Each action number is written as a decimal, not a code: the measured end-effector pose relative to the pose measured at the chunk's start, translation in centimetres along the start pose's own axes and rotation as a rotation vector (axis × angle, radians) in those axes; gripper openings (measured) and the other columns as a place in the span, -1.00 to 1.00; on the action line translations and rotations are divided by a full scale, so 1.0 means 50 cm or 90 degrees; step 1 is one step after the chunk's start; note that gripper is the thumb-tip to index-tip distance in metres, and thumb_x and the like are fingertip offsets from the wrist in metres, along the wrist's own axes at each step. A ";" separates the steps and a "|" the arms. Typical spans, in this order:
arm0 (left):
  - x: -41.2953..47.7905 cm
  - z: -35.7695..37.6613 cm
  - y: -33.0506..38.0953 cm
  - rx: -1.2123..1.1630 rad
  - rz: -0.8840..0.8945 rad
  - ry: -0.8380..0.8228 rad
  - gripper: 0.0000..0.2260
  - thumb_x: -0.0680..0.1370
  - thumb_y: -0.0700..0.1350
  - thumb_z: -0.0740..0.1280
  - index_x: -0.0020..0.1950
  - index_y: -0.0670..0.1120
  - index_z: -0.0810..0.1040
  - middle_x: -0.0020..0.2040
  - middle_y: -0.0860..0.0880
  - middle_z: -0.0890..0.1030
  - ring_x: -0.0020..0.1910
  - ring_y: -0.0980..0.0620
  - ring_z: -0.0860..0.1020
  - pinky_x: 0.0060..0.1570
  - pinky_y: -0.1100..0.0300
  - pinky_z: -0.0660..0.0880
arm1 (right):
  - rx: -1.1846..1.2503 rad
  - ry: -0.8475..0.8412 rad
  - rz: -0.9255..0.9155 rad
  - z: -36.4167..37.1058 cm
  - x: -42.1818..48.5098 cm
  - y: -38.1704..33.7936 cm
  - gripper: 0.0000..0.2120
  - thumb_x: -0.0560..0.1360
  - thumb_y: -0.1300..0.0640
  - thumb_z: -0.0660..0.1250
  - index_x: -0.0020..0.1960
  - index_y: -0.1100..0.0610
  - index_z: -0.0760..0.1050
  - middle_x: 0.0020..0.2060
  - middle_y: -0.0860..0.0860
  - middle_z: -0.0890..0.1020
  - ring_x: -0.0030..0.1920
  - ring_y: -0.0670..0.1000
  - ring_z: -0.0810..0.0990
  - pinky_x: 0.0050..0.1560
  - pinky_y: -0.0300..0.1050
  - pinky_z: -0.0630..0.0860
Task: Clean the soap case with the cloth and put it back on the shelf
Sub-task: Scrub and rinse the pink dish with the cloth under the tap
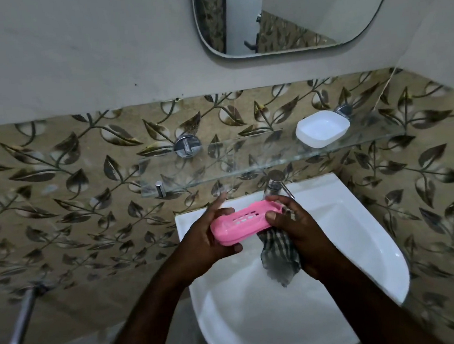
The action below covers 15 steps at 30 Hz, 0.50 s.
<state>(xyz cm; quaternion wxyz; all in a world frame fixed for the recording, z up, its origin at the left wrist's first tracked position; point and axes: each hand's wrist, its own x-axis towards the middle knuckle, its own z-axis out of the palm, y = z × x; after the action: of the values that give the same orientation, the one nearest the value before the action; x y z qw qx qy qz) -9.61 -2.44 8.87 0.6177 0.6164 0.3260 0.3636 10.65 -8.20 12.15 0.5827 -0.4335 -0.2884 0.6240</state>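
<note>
A pink soap case with a row of small slots is held over the white sink. My left hand grips its left end, thumb underneath and index finger stretched out. My right hand grips the right end with its thumb on top. A grey checked cloth hangs down from the same hand, below the case. Above the sink runs the glass shelf, mounted on the tiled wall.
A white soap dish stands on the shelf's right part. A chrome tap rises behind the sink, just beyond my right hand. A mirror hangs above. A metal pipe sticks out at lower left.
</note>
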 end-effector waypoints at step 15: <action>0.083 0.108 0.003 -0.571 -0.072 0.378 -0.42 0.51 0.35 0.08 0.07 -0.12 0.54 -0.13 -0.20 0.64 -0.10 -0.17 0.65 -0.07 -0.08 0.61 | -0.328 -0.010 -0.050 -0.033 -0.020 0.052 -0.35 0.33 0.37 0.53 0.26 -0.07 0.39 -0.03 -0.24 0.67 -0.06 -0.15 0.67 -0.10 -0.19 0.61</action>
<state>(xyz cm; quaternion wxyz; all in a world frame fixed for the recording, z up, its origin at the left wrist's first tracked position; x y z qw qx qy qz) -2.85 -1.74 9.38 0.7202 0.1444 0.3317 0.5920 10.82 -9.82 9.36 0.4747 -0.5514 -0.4587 0.5101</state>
